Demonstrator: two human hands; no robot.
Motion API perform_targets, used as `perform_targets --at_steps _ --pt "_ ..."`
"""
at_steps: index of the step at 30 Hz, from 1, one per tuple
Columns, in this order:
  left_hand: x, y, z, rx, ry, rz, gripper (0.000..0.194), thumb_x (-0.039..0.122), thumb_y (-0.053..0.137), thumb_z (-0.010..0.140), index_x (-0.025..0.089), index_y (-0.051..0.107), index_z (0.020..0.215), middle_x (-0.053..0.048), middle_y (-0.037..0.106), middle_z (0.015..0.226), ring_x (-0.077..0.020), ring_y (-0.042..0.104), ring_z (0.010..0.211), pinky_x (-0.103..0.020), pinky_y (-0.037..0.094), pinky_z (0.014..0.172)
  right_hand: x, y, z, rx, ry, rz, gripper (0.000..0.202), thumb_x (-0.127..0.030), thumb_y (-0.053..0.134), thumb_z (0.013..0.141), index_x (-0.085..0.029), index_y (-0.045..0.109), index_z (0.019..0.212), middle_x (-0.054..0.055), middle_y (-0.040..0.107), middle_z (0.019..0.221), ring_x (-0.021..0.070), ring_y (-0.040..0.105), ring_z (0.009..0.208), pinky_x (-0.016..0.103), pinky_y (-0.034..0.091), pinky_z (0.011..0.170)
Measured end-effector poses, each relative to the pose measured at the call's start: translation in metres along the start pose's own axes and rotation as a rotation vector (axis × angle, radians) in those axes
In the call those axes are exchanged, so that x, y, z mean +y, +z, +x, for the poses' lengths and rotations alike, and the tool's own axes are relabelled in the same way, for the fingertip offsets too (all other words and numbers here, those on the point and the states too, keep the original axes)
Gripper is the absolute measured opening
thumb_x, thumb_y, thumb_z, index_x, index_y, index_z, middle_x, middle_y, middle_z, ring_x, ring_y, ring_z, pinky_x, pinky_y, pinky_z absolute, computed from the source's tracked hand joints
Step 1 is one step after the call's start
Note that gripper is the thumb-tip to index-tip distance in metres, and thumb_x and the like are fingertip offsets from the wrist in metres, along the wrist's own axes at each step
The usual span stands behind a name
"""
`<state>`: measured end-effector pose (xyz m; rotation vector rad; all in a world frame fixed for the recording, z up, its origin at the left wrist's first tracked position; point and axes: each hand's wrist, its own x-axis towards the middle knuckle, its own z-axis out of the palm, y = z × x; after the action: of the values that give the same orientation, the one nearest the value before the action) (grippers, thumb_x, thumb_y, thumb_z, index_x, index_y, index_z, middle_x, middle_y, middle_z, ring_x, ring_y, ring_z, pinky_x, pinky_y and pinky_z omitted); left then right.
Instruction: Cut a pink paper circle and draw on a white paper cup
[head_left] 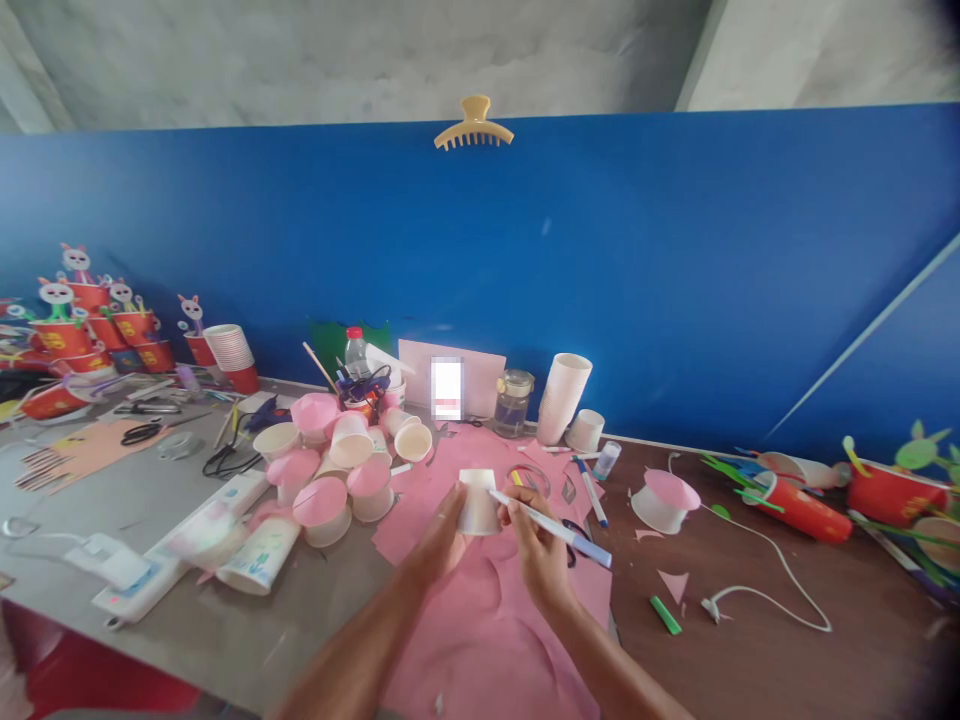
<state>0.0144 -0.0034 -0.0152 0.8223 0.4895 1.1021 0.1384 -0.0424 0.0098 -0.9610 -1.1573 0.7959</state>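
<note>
I saw a small white cup, a bit gray lower down, above the pink paper. The left hand held it; the right hand held a pen by it.

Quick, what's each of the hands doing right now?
Left hand: holding a white cup.
Right hand: closed on a marker.

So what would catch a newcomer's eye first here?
Probably the bright blue panel spanning the background, with a yellow toothed hair clip at its top edge. Next, at far left, piled red paper cups topped with white animal faces. Front and centre, the left hand holds a white paper cup and the right hand a white-and-blue pen, above pink paper sheets.
</note>
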Motion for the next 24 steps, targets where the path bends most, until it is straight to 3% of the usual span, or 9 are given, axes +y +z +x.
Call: perform_targets --at_steps 9,24 --pt "0.004 0.004 -0.001 0.003 0.009 0.016 0.047 0.058 0.051 0.083 0.014 0.065 0.087 -0.009 0.066 0.082 -0.0227 0.06 0.085 -0.033 0.043 0.078 -0.004 0.0 0.0 -0.024 -0.003 -0.045 0.022 -0.04 0.053 0.086 -0.02 0.062 0.085 0.002 0.06 0.068 0.0162 0.055 0.061 0.028 0.044 0.056" --pt "0.002 -0.002 -0.001 -0.005 -0.016 -0.011 0.051 0.059 0.046 0.085 0.013 0.066 0.093 -0.01 0.067 0.087 -0.0254 0.059 0.094 -0.036 0.041 0.086 -0.011 0.0 0.0 -0.001 0.018 -0.05 0.02 -0.037 0.054 0.083 -0.019 0.061 0.077 0.001 0.057 0.064 0.0156 0.052 0.06 0.028 0.043 0.057"
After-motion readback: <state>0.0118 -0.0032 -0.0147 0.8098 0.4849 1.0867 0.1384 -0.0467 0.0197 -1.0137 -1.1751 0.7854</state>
